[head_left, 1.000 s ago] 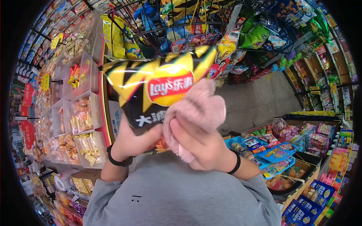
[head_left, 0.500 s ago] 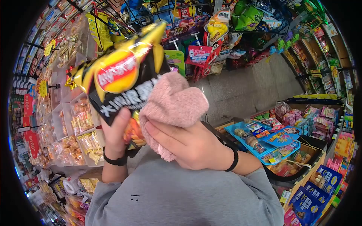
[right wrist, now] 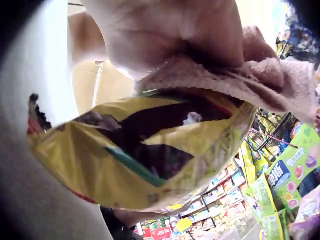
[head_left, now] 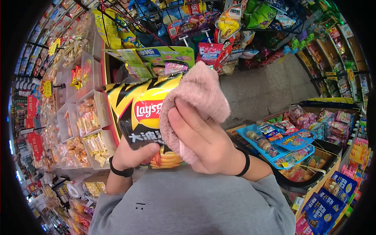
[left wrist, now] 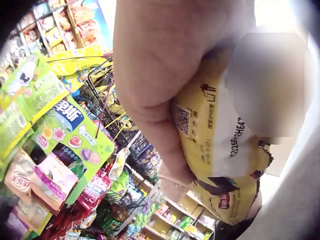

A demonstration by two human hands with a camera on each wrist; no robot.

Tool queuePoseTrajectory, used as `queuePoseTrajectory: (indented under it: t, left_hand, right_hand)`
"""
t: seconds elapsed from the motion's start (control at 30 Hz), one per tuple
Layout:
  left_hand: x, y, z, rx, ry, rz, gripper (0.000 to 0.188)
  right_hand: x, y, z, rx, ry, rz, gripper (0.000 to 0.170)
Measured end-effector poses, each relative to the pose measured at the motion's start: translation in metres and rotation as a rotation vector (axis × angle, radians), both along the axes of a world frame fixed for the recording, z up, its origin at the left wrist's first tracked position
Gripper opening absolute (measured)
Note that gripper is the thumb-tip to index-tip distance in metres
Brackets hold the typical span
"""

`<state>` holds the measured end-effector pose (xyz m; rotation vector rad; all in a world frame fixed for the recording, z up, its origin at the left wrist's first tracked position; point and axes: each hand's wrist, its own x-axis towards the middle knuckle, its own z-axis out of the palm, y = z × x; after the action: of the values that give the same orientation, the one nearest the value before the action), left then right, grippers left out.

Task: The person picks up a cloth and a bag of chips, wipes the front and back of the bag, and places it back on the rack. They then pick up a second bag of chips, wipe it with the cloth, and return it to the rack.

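In the head view, my left hand (head_left: 133,153) grips a black and yellow Lay's chip bag (head_left: 129,100) by its lower left corner, thumb across the front. My right hand (head_left: 207,143) holds a fuzzy pink cloth (head_left: 207,92) against the bag's right side, covering part of the logo. The left wrist view has the bag's printed yellow back (left wrist: 207,145) with the left fingers (left wrist: 167,140) spread behind it. From the right wrist, the cloth (right wrist: 175,72) lies between the palm and the bag (right wrist: 145,150). The bag is close to the grey shirt.
Clear bins (head_left: 88,117) of wrapped snacks line the left. Green candy bags (head_left: 164,55) and a wire rack (head_left: 164,8) of snacks stand just beyond the bag. At the right, a blue toy-like package (head_left: 274,143) lies over a black basket (head_left: 313,178). Grey floor tiles (head_left: 270,86) run between.
The chip bag tilted and swung left, then came back more level and lower. The right hand with the pink cloth has stayed on the bag's right side.
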<state>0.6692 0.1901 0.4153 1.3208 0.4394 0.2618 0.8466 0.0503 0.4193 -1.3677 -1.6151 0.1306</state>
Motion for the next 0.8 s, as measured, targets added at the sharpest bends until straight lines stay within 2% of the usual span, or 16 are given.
queuePoseTrajectory:
  t: [0.03,0.1,0.17,0.2,0.27,0.3,0.4,0.43,0.47,0.53,0.57,0.6,0.73,0.8]
  left_hand:
    - [-0.001,-0.001,-0.001,-0.021,0.008,0.009,0.062]
    - [-0.005,-0.004,-0.005,-0.039,0.014,0.018,0.063]
    - [-0.010,-0.005,-0.009,-0.134,0.233,0.188,0.062]
    - [-0.007,-0.006,-0.016,-0.091,0.074,0.249,0.057]
    - [0.000,-0.010,-0.013,-0.288,-0.086,0.437,0.050]
    - [-0.003,-0.002,-0.020,-0.361,-0.161,0.482,0.046]
    - [-0.012,0.014,-0.020,-0.422,-0.229,0.455,0.041]
    - [-0.009,0.013,-0.012,-0.434,-0.280,0.474,0.038]
    - [-0.016,0.014,-0.015,-0.321,-0.240,0.606,0.047]
    - [-0.027,0.020,-0.019,-0.366,-0.515,0.452,0.065]
    - [-0.034,0.024,-0.025,-0.307,-0.416,0.524,0.085]
    - [-0.033,0.025,-0.026,-0.353,-0.511,0.445,0.082]
    - [-0.028,0.029,-0.022,-0.318,-0.439,0.357,0.082]
    - [-0.035,0.030,-0.018,-0.291,-0.401,0.305,0.082]
  right_hand:
    - [-0.003,0.000,0.003,-0.022,0.065,-0.012,0.059]
    - [-0.001,0.005,0.003,-0.049,0.011,-0.052,0.059]
    - [-0.002,0.010,0.001,-0.067,-0.022,-0.107,0.057]
    - [-0.004,0.011,-0.002,-0.067,-0.021,-0.109,0.057]
    - [-0.009,0.013,-0.007,-0.078,-0.045,0.018,0.057]
    - [-0.015,0.014,-0.007,-0.049,-0.043,0.004,0.057]
    - [-0.022,0.011,-0.012,-0.053,-0.078,0.059,0.057]
    - [-0.025,0.012,-0.014,-0.022,-0.092,0.059,0.049]
    - [-0.027,0.013,-0.014,-0.018,-0.091,0.059,0.049]
    - [-0.029,0.014,-0.016,0.029,0.009,0.056,0.051]
    - [-0.030,0.015,-0.015,0.029,0.018,0.049,0.051]
    - [-0.031,0.016,-0.014,0.050,0.068,0.106,0.054]
    - [-0.039,0.022,-0.015,0.018,0.130,0.254,0.060]
    - [-0.037,0.028,-0.014,0.059,0.137,0.234,0.061]
